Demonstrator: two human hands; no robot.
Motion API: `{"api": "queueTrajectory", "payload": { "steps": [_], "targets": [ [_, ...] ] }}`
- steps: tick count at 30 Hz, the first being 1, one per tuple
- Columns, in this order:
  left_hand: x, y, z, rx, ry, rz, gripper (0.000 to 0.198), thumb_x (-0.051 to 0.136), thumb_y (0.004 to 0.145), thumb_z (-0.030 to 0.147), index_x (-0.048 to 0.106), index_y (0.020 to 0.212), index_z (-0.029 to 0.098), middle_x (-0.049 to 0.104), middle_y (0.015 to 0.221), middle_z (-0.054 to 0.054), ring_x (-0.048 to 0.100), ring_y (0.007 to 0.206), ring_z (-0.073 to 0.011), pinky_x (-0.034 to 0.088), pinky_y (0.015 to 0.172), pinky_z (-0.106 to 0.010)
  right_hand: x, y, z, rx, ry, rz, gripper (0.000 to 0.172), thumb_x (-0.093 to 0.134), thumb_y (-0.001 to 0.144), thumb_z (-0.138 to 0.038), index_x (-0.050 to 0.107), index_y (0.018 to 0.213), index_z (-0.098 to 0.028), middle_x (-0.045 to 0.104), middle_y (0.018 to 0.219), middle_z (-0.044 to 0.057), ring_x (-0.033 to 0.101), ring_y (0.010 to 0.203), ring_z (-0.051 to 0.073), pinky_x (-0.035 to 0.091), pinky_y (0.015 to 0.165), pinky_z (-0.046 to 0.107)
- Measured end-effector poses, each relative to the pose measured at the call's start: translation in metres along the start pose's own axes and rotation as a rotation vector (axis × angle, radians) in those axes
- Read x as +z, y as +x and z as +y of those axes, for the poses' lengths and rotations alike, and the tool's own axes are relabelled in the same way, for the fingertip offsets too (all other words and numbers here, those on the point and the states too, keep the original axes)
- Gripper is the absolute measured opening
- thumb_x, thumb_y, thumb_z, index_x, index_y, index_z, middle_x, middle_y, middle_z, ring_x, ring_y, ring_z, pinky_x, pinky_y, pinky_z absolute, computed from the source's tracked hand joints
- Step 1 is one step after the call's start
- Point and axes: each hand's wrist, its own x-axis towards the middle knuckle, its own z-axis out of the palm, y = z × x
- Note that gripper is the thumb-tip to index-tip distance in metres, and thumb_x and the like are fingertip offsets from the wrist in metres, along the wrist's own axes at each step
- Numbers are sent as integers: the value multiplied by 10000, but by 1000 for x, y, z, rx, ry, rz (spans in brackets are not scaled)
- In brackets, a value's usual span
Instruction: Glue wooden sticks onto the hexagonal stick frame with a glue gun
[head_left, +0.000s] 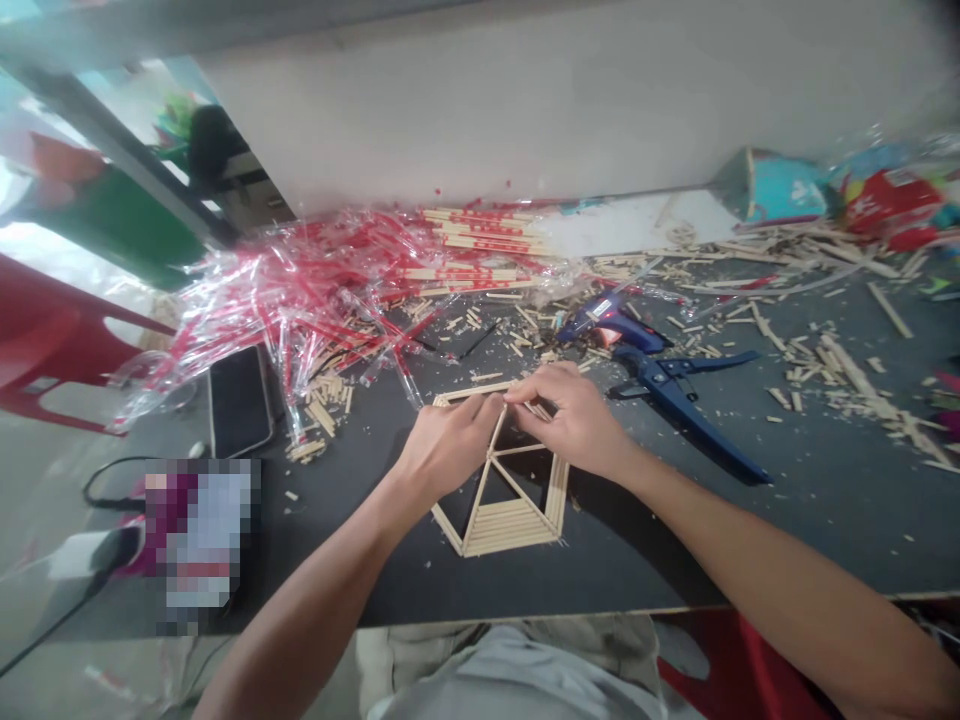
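A flat hexagon frame of thin wooden sticks (504, 520) lies on the dark table in front of me, its near wedge filled with sticks laid side by side. My left hand (448, 447) rests on the frame's left part with fingers curled. My right hand (571, 418) covers the upper right part. The fingertips of both hands meet in a pinch on a single stick (496, 428) near the frame's top centre.
A heap of red and clear wrappers (315, 290) with packed sticks lies at the back left. A phone (238, 400) lies left of the frame. A blue glue gun (611, 322) and blue cutters (686, 398) lie to the right, among scattered stick offcuts (832, 365).
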Motion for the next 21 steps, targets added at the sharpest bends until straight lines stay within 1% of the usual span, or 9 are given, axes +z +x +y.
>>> {"api": "queueTrajectory", "payload": {
  "steps": [5,8,11,14,18,21],
  "targets": [
    [7,-3,-5,13,-42,73,281,417,1023,133,689,1065,189,750,829,-32,667,586,-145,324,469,-244,2,1,2,27,26,-5,67,688,919,-238,713,869,-275,825,899,-10,743,852,220,467,919,430],
    [9,-3,-6,13,-53,120,304,394,1035,134,691,1068,190,743,827,-34,660,593,-145,313,476,-259,5,1,1,71,34,19,74,686,908,-241,719,849,-273,813,859,-11,730,810,211,477,921,428],
    [9,-3,-6,41,-41,147,338,373,1034,108,703,1040,179,723,787,-35,654,596,-158,283,479,-289,6,1,-1,112,51,41,80,685,899,-245,723,830,-262,786,802,-6,705,750,195,492,891,411],
    [9,-2,-6,38,-44,126,348,365,1038,110,707,1035,171,719,791,-39,646,604,-161,261,484,-296,6,2,-2,116,72,36,72,700,889,-242,723,823,-257,782,793,0,706,741,199,505,873,409],
    [10,-2,-4,5,-77,54,325,373,1042,142,696,1019,179,712,799,-38,610,586,-150,253,493,-290,3,2,-1,132,49,-11,72,703,882,-230,724,826,-270,813,879,9,746,849,233,507,952,453],
    [9,-2,-4,-5,-112,40,311,376,1040,152,685,1031,181,711,813,-43,599,582,-142,264,493,-289,1,1,0,138,29,-48,71,702,890,-253,737,836,-282,822,936,13,749,894,244,503,992,478]
  ]
}}
